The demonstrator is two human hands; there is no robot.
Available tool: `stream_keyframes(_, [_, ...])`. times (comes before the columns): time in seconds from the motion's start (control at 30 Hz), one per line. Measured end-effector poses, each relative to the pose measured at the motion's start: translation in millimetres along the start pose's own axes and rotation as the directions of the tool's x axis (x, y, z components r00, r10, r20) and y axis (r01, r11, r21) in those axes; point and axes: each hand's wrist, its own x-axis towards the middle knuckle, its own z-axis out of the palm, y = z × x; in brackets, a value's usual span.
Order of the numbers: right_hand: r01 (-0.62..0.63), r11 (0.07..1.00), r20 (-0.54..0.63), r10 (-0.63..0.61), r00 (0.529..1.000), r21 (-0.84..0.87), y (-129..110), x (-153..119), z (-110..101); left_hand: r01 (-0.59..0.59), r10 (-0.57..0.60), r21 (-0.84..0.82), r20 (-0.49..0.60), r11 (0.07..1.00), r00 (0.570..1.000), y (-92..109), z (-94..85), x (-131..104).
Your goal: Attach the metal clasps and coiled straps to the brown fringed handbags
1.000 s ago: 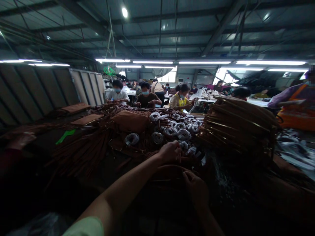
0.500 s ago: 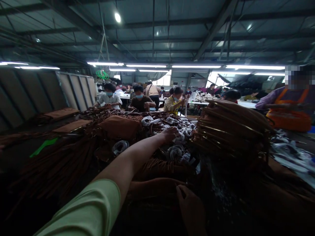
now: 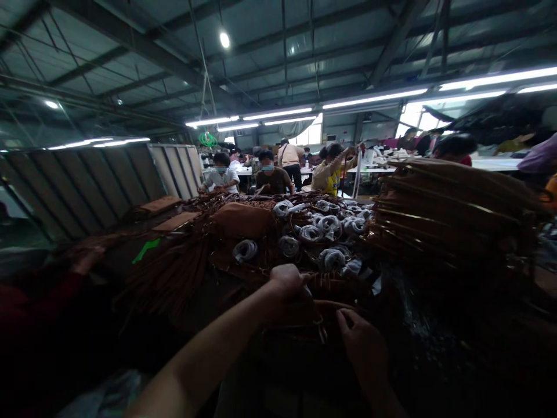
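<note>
My left hand (image 3: pixel 287 280) is closed round a brown strap, mostly hidden by the fingers, with a bit of pale wrapping showing. A metal clasp (image 3: pixel 321 332) dangles below it. In front of me lies a brown bag (image 3: pixel 335 304), dim in the shade. Its top edge is pinched between the thumb and fingers of my right hand (image 3: pixel 359 334). Beyond my hands several coiled straps in pale wrapping (image 3: pixel 311 233) lie heaped, with another wrapped coil (image 3: pixel 245 251) to the left.
A tall stack of brown bags (image 3: pixel 452 215) with shiny edges rises at the right. Another brown bag (image 3: pixel 241 220), loose brown strips (image 3: pixel 174 278) and a green piece (image 3: pixel 147 249) lie to the left. A co-worker's hand (image 3: pixel 89 255) reaches in at the left. Several people work farther back.
My left hand has come back from the heap of wrapped coils with a strap in it. My right hand stays at the bag's edge. The view has turned left.
</note>
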Motion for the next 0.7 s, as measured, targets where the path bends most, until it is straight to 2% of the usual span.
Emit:
stream_keyframes(0.07, [-0.007,1.000,0.021,0.007,1.000,-0.002,-1.8,-0.6,-3.1,-0.006,0.006,-0.012,-0.011,1.000,1.000,-10.2,17.3,-15.4])
stream_keyframes(0.13, [-0.012,1.000,0.020,0.012,1.000,0.005,-3.0,-1.1,-5.3,-0.072,0.071,-0.004,-0.011,0.997,0.997,-19.2,22.3,-27.1])
stream_keyframes(0.2, [-0.015,1.000,0.014,0.015,1.000,0.017,-4.1,-1.5,-6.6,-0.141,0.141,0.010,0.002,0.990,0.990,-25.0,20.7,-36.0])
stream_keyframes(0.27, [-0.019,1.000,0.011,0.018,1.000,0.023,-5.1,-2.1,-7.0,-0.154,0.155,0.021,-0.015,0.988,0.988,-26.9,18.4,-42.9])
stream_keyframes(0.4, [-0.016,0.999,-0.008,0.017,1.000,0.036,-4.4,-2.6,-4.6,-0.146,0.148,0.030,-0.086,0.989,0.985,-25.1,16.5,-50.4])
stream_keyframes(0.47, [-0.003,0.999,-0.024,0.004,1.000,0.039,-2.5,-2.0,-2.1,-0.190,0.194,0.039,-0.153,0.981,0.969,-24.1,14.5,-49.9])
stream_keyframes(0.53, [0.004,1.000,-0.041,-0.003,0.999,0.028,-0.6,-1.1,0.3,-0.357,0.358,0.043,-0.202,0.933,0.911,-22.2,12.6,-46.3])
stream_keyframes(0.57, [0.004,1.000,-0.049,-0.003,0.999,0.022,0.1,-0.6,1.1,-0.479,0.475,0.034,-0.207,0.877,0.855,-20.5,12.7,-43.5])
stream_keyframes(0.63, [0.002,1.000,-0.056,-0.001,0.998,0.018,0.7,0.2,2.1,-0.700,0.688,-0.004,-0.178,0.714,0.703,-16.2,16.5,-36.9])
stream_keyframes(0.67, [0.003,1.000,-0.057,-0.002,0.998,0.019,0.7,0.5,2.2,-0.768,0.756,-0.029,-0.158,0.640,0.636,-13.9,20.2,-33.3])
stream_keyframes(0.7, [0.004,1.000,-0.053,-0.003,0.999,0.021,0.8,0.7,2.2,-0.805,0.794,-0.054,-0.144,0.590,0.591,-11.9,24.7,-29.7])
